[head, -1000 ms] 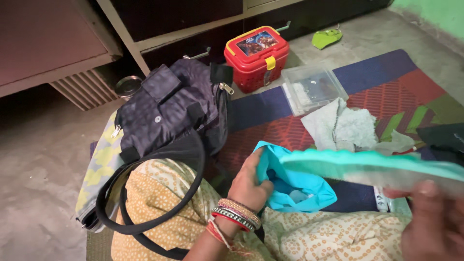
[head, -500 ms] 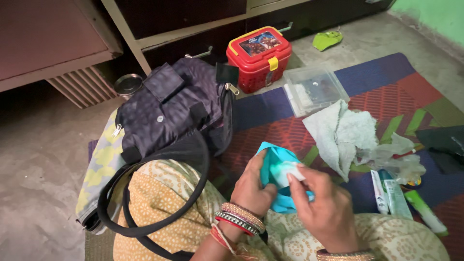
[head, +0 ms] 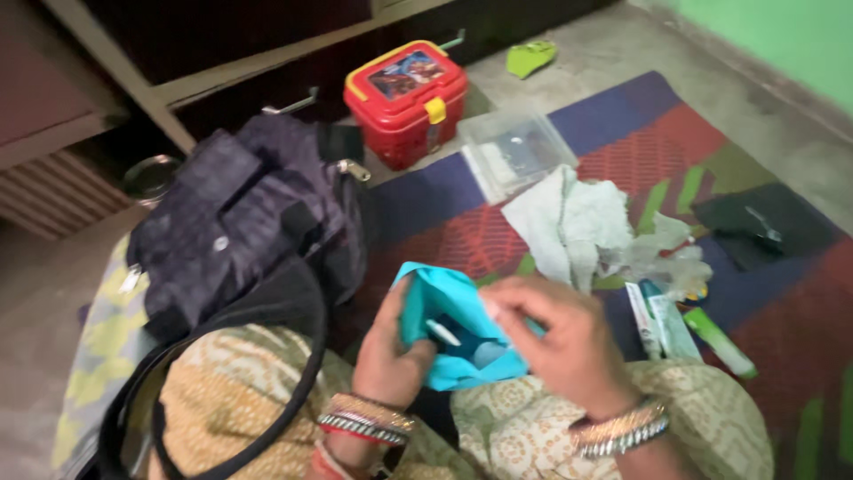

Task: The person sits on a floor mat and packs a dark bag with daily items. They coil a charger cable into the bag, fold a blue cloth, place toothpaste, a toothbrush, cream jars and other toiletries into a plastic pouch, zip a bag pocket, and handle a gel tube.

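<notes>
A turquoise pouch (head: pixel 444 324) is held over the lap, its edge gripped by the closed fingers of the left hand (head: pixel 386 351), while the right hand (head: pixel 564 342) is seen pinched at its opening. Beyond, a dark bag (head: pixel 235 213), crumpled cloth (head: pixel 569 222) and a red box (head: pixel 406 102) are seen on the patterned mat (head: pixel 657 147).

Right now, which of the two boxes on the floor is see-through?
The flat, clear plastic box on the rug's blue stripe: you can see through its lid. The other, the red lunch box with yellow trim and clasp beside it, is opaque.
</notes>
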